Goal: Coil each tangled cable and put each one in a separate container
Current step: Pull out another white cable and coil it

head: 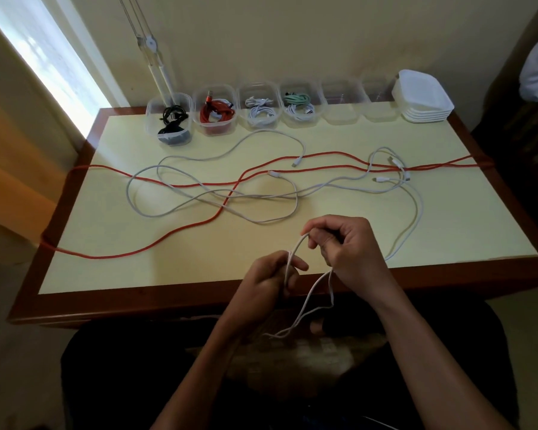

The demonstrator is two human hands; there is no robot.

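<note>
Here, at the near edge of the table (pixel 199 125), both hands work one white cable (pixel 295 252). The left hand (pixel 269 279) curls its grip round the strands; the right hand (pixel 343 248) pinches the loop's top. Loops hang below the edge. A red cable (pixel 180 240) and more white cables (pixel 218 193) sprawl mid-table; containers (pixel 343 102) line the far edge.

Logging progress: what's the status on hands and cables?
Left hand and right hand each grip thin white cable, looping it. Long red cable crosses other white cables on table. Two clear containers empty.
</note>
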